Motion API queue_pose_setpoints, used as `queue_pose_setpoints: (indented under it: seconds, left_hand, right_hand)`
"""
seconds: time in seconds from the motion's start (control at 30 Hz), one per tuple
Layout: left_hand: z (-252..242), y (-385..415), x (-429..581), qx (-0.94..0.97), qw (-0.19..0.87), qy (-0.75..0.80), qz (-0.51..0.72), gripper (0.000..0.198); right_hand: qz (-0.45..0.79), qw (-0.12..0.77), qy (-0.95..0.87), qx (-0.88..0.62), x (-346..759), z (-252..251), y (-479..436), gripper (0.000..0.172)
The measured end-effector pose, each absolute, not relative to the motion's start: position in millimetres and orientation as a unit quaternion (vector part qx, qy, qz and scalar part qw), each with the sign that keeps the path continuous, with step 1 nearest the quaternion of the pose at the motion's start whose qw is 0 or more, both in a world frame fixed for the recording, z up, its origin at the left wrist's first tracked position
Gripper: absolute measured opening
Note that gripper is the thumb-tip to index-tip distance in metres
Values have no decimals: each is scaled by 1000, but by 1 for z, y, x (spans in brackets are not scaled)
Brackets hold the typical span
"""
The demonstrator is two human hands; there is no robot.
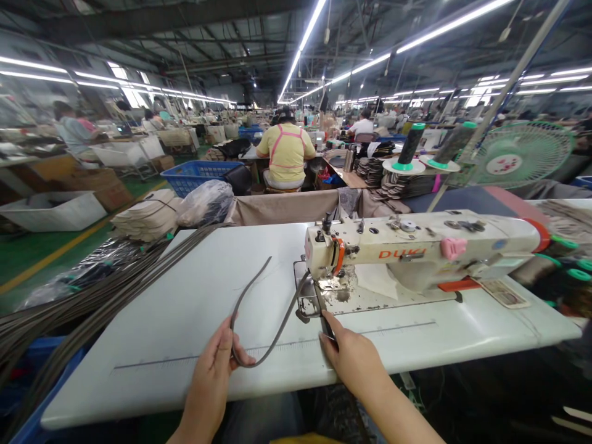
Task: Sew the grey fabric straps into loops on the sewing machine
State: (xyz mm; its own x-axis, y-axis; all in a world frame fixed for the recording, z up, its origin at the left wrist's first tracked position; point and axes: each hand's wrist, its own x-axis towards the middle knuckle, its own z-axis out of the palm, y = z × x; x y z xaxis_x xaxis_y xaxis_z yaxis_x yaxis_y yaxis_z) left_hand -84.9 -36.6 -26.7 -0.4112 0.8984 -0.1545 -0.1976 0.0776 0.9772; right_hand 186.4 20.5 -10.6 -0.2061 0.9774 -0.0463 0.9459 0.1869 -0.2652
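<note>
A thin grey cord (283,330), which looks like piping, bends in a U over the white table, one end at the sewing machine (342,246) beside its presser foot. My left hand (217,361) pinches it near its loose end. In front of the needle plate, my right hand (351,354) is closed on a dark flat strip (320,299) that runs up to the presser foot. Something dark with a shiny edge shows under the right fingers; I cannot make out what it is.
Long grey strips (92,302) hang over the table's left side. A ruler line (185,359) marks the white table (185,290). Thread cones (409,148) and a green fan (522,154) stand behind the machine. A person in yellow (285,151) sits ahead, near a blue basket (198,177).
</note>
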Motion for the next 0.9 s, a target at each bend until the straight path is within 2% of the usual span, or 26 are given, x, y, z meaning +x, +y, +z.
queue_pose_setpoints:
  seconds: [0.17, 0.27, 0.33, 0.4, 0.6, 0.9]
  left_hand:
    - [-26, -48, -90, 330, 460, 611, 554, 83]
    - [-22, -52, -88, 339, 482, 601, 540, 86]
    - [-19, -53, -86, 340, 493, 586, 546, 82]
    - [-18, -53, -84, 342, 496, 576, 552, 79]
    - [-19, -60, -83, 371, 499, 555, 553, 71]
    - [-18, -70, -85, 412, 491, 550, 536, 62]
  right_hand:
    - [129, 173, -772, -598, 179, -1, 18, 28]
    - [207, 270, -774, -533, 166, 5, 15, 24]
    - [284, 301, -772, -483, 155, 8, 13, 17]
    - [354, 291, -769, -447, 145, 12, 11, 13]
    - [505, 230, -740, -379, 121, 15, 11, 25]
    - [509, 247, -729, -387, 104, 8, 23, 30]
